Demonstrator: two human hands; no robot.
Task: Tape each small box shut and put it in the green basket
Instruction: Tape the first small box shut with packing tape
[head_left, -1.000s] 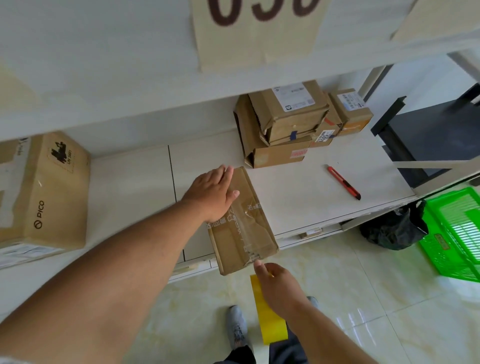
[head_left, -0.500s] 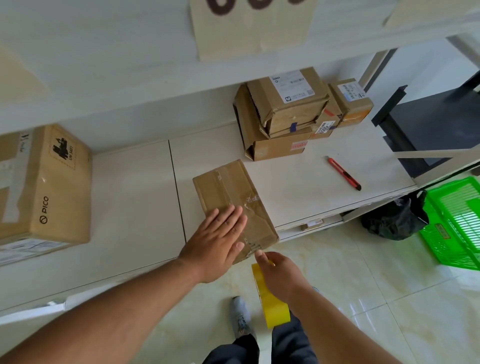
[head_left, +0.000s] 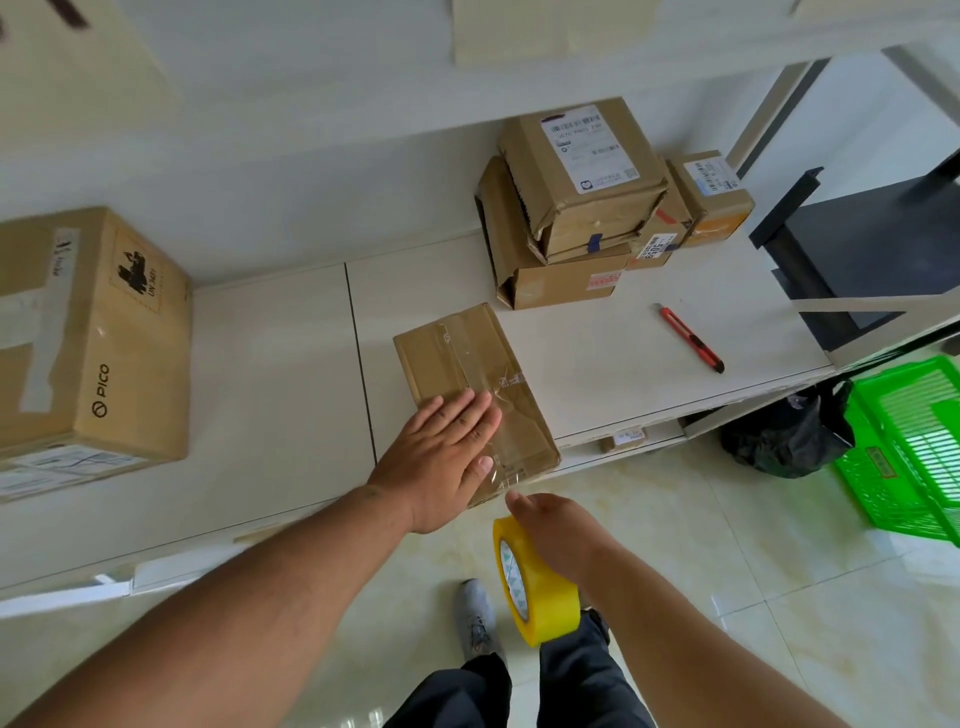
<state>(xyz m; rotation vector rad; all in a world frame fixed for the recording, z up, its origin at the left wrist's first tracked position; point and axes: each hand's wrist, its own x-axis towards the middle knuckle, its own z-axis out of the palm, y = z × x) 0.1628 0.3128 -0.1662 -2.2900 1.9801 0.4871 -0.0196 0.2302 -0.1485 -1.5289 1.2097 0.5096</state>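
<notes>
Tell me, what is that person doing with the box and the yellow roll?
The person is taping a small box shut on a white shelf. The left hand lies flat on the near end of the box, pressing it down. The right hand holds the yellow roll of tape just off the shelf edge, with clear tape stretched from it onto the box. The green basket waits on the floor to the right. More boxes and a red knife sit farther back.
</notes>
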